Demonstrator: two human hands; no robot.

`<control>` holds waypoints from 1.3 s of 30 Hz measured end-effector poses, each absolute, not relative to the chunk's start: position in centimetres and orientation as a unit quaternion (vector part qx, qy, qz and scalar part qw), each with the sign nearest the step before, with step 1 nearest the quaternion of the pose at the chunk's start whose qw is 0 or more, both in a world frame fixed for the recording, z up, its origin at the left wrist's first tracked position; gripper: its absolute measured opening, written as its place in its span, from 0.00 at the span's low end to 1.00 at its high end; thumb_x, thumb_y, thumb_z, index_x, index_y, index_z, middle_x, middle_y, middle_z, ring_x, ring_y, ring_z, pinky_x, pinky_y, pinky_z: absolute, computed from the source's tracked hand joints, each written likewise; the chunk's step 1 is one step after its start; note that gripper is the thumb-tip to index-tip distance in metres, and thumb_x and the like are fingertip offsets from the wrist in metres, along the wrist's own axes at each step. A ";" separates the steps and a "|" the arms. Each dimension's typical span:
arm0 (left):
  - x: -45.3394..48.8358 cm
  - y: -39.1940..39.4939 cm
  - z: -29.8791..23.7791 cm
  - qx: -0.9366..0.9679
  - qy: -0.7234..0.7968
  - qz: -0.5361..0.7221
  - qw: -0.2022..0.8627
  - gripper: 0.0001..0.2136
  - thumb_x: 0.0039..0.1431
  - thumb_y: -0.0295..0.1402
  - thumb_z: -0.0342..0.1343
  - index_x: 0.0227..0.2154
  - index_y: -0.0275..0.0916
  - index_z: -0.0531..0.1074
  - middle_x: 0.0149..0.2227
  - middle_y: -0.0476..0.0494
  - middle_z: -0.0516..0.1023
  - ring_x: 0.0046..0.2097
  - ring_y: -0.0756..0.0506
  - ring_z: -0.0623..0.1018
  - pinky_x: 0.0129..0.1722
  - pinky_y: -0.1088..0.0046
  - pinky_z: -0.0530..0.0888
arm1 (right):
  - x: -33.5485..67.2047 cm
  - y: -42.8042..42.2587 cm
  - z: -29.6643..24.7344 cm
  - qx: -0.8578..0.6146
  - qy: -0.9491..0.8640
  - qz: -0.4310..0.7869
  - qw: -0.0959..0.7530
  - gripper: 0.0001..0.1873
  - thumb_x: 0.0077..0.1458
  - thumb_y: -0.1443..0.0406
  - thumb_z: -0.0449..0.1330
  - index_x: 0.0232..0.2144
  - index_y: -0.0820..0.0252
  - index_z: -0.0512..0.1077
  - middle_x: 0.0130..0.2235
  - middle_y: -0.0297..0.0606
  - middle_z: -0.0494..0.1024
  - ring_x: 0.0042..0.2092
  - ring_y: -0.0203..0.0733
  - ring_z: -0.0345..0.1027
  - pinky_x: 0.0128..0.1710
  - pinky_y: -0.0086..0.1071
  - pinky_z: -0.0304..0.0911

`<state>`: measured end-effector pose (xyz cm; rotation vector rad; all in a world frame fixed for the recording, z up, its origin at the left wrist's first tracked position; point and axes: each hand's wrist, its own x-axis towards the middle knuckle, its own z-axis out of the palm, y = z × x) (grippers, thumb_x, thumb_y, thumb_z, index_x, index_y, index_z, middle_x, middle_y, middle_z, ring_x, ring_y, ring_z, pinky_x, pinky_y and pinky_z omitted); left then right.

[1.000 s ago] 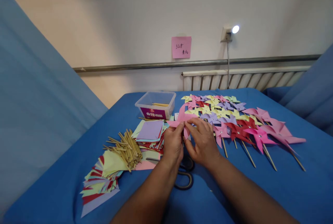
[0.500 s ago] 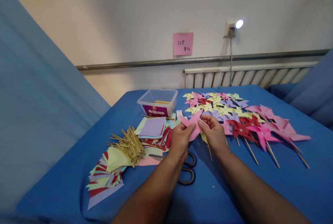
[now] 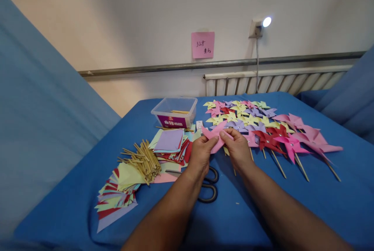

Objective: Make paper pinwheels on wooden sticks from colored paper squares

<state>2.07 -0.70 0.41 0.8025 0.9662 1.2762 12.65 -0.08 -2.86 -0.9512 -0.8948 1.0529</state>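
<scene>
Both my hands hold a pink paper piece (image 3: 215, 134) just above the blue table (image 3: 228, 212). My left hand (image 3: 201, 154) pinches its left part between thumb and fingers. My right hand (image 3: 239, 149) pinches its right part with the fingertips. The paper is partly folded, its points sticking up and left. Black scissors (image 3: 208, 188) lie on the table under my left wrist. Finished paper pinwheels (image 3: 263, 130) on wooden sticks lie spread just right of my hands.
A stack of coloured paper squares (image 3: 171, 144) and a bundle of wooden sticks (image 3: 143, 161) lie left of my hands. Cut paper triangles (image 3: 117, 194) sit nearer the left edge. A clear plastic box (image 3: 175, 111) stands at the back. Blue partitions flank both sides.
My hands lifted the pink paper off the table and brought it slightly nearer, refolding it between the fingertips. The camera view shifted a little.
</scene>
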 end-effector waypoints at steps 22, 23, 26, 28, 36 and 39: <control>-0.4 1.5 1.0 0.317 0.460 0.602 0.571 0.13 0.35 0.32 0.69 0.26 0.32 0.76 0.25 0.44 0.79 0.26 0.48 0.75 0.30 0.72 0.71 | 13.0 0.2 -1.7 -0.417 -0.395 0.480 0.663 0.16 0.48 0.52 0.66 0.31 0.57 0.75 0.28 0.30 0.74 0.30 0.35 0.65 0.33 0.30 0.60; -0.3 1.5 0.8 0.338 0.464 0.586 0.571 0.13 0.36 0.32 0.69 0.27 0.32 0.77 0.26 0.44 0.80 0.26 0.48 0.75 0.30 0.72 0.71 | 12.9 0.0 -1.6 -0.414 -0.396 0.484 0.661 0.17 0.46 0.52 0.67 0.32 0.57 0.75 0.29 0.31 0.75 0.32 0.36 0.66 0.34 0.30 0.61; 0.2 1.2 0.2 0.391 0.464 0.546 0.577 0.13 0.38 0.33 0.68 0.29 0.31 0.79 0.27 0.43 0.80 0.26 0.49 0.75 0.29 0.74 0.69 | 12.6 -0.1 -1.5 -0.407 -0.400 0.509 0.644 0.19 0.42 0.53 0.70 0.31 0.59 0.74 0.29 0.31 0.75 0.30 0.36 0.66 0.33 0.31 0.62; 0.6 0.9 0.0 0.402 0.455 0.533 0.590 0.13 0.38 0.33 0.68 0.29 0.32 0.80 0.27 0.43 0.80 0.27 0.48 0.75 0.29 0.74 0.69 | 12.6 -0.1 -1.8 -0.415 -0.407 0.510 0.634 0.19 0.42 0.53 0.70 0.31 0.60 0.73 0.28 0.30 0.74 0.29 0.35 0.65 0.32 0.30 0.61; 1.3 0.6 -1.1 0.385 0.456 0.531 0.602 0.13 0.41 0.36 0.68 0.28 0.31 0.78 0.25 0.44 0.77 0.25 0.50 0.72 0.26 0.75 0.66 | 13.2 -0.4 -2.7 -0.498 -0.447 0.291 0.683 0.17 0.49 0.58 0.65 0.40 0.59 0.71 0.37 0.38 0.75 0.35 0.40 0.68 0.36 0.35 0.65; 1.2 0.4 -1.7 0.359 0.470 0.531 0.607 0.13 0.43 0.37 0.68 0.28 0.31 0.77 0.26 0.45 0.76 0.26 0.50 0.72 0.27 0.75 0.68 | 12.2 -2.1 -0.8 -0.471 -0.564 0.087 0.673 0.12 0.53 0.64 0.61 0.42 0.57 0.71 0.41 0.41 0.76 0.40 0.43 0.70 0.42 0.39 0.66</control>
